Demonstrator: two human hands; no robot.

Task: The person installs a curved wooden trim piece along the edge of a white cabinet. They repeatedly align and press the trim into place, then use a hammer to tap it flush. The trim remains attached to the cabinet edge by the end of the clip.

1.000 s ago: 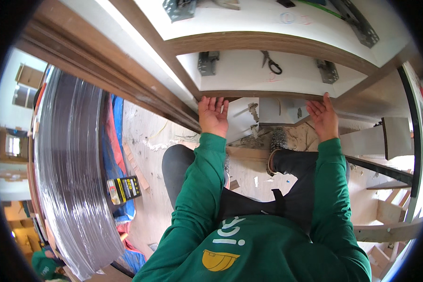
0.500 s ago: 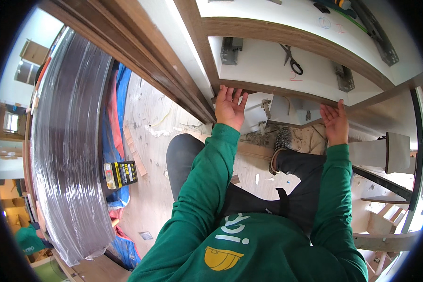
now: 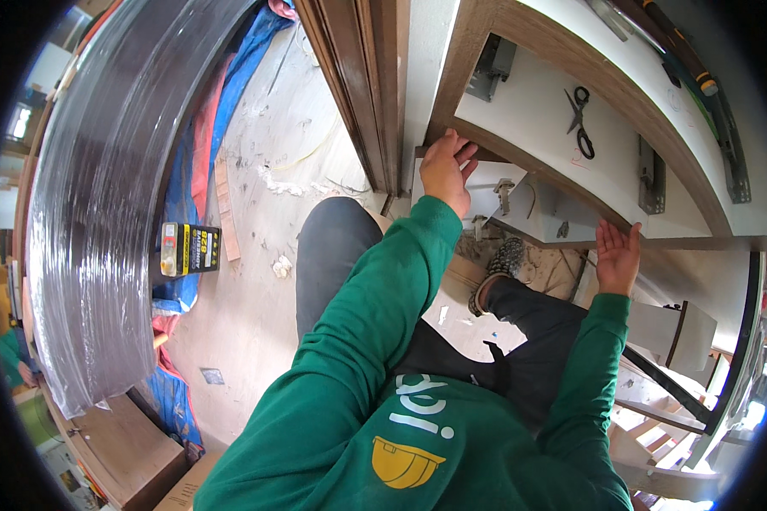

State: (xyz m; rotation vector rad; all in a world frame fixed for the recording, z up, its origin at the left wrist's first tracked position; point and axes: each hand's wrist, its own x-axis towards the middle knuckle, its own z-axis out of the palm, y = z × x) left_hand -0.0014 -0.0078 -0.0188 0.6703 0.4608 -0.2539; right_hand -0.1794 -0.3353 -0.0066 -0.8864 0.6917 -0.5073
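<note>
My left hand (image 3: 447, 173) is raised to the left corner of a brown wood-grain rail (image 3: 541, 173) along the front of a white cabinet compartment. Its fingertips touch the rail, the fingers partly bent and apart. Near the rail's right end, my right hand (image 3: 617, 257) is palm up with fingers stretched, their tips against the lower edge. Neither hand wraps round the rail. Black-handled scissors (image 3: 579, 123) lie on the compartment's white floor, between a metal bracket (image 3: 492, 68) on the left and another metal bracket (image 3: 652, 175) on the right.
Below the rail are a white panel with metal hinges (image 3: 504, 196) and my shoe (image 3: 507, 255). A brown door frame (image 3: 371, 85) stands left of the cabinet. Farther left are a plastic-wrapped dark panel stack (image 3: 102, 204), a black-and-yellow can (image 3: 190, 249) and blue sheeting (image 3: 175, 396). Tools (image 3: 682, 51) lie above.
The view has swung, so the cabinet appears tilted and farther right. My left hand has turned and bent its fingers more at the corner. My right hand stays at the rail's right end.
</note>
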